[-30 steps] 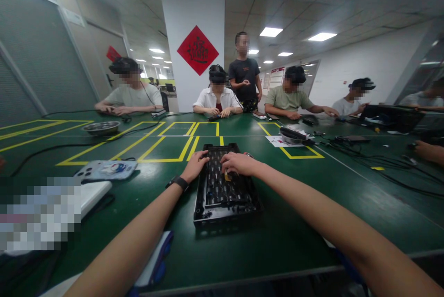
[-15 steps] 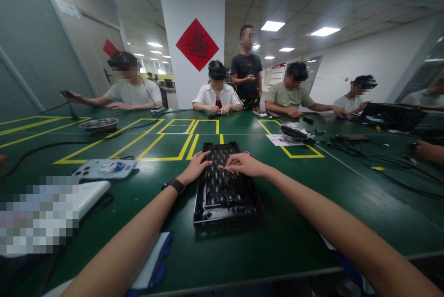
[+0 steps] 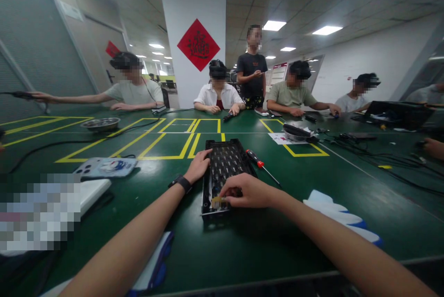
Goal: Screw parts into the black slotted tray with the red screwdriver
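A black rectangular case [image 3: 207, 195] lies lengthwise in front of me, with rows of small pale metal parts inside; their kind is too small to tell. My left hand [image 3: 199, 166] grips its left edge near the far end. At the near end, my right hand [image 3: 244, 190] is closed in a pinch on a small yellowish piece [image 3: 217, 202], low over the case. The right hand covers the case's near right corner. Just right of the case lies a red-and-black screwdriver [image 3: 259, 163], its shaft pointing towards me.
Blue-and-white gloves [image 3: 342, 216] lie beneath my right forearm, with another glove [image 3: 156, 260] by my left. A phone [image 3: 107, 166] and a metal bowl [image 3: 100, 124] are on the left. Cables [image 3: 367, 158] spread at right. Several people sit across the green table [image 3: 166, 204].
My right hand has moved towards me, from the case's middle to its near end, with the yellowish piece. The screwdriver and right gloves now show. My left hand stays at the edge.
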Tool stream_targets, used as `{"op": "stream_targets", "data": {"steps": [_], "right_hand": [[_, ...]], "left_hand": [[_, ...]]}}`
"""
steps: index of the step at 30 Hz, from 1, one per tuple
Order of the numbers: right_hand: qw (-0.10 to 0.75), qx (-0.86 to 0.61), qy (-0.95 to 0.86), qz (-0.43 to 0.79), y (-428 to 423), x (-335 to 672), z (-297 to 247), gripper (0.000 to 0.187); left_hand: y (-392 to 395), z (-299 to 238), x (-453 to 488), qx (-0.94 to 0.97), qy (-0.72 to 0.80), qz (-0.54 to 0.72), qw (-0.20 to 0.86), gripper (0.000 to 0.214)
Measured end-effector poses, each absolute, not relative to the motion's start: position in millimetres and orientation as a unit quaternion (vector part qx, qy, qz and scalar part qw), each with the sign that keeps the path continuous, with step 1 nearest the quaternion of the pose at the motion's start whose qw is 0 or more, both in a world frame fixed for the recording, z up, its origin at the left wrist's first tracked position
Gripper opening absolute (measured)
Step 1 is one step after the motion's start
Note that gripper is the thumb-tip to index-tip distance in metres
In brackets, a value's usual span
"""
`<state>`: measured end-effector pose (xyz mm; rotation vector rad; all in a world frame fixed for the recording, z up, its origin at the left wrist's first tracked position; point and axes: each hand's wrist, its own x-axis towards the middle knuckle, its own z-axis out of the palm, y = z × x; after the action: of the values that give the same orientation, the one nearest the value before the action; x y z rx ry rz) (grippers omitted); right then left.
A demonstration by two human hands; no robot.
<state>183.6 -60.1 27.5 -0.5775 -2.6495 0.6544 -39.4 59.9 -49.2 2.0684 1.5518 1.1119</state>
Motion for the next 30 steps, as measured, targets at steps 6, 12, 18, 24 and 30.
{"op": "stream_targets", "data": {"steps": [6, 12, 18, 24, 30], "right_hand": [[0.153, -0.204, -0.948, 0.192, -60.1, 189.3, 27.2, 0.024], [0.141, -0.207, -0.933, 0.259, -57.3, 189.8, 25.2, 0.03], [0.142, -0.205, -0.942, 0.225, -56.7, 188.7, 22.4, 0.022], [0.16, -0.189, -0.957, 0.154, -57.7, 187.5, 20.0, 0.019], [0.165, -0.194, -0.957, 0.142, -57.8, 186.4, 18.0, 0.022]], "left_hand": [[58.3, -46.6, -39.4, 0.729, 0.531, 0.396, 0.176, 0.055], [57.6, -47.5, -38.1, 0.731, 0.534, 0.397, 0.151, 0.052], [61.1, -49.5, -40.2, 0.742, 0.529, 0.384, 0.149, 0.052], [59.5, -48.0, -38.7, 0.742, 0.532, 0.381, 0.148, 0.053], [59.1, -47.4, -37.9, 0.731, 0.536, 0.392, 0.156, 0.053]]}}
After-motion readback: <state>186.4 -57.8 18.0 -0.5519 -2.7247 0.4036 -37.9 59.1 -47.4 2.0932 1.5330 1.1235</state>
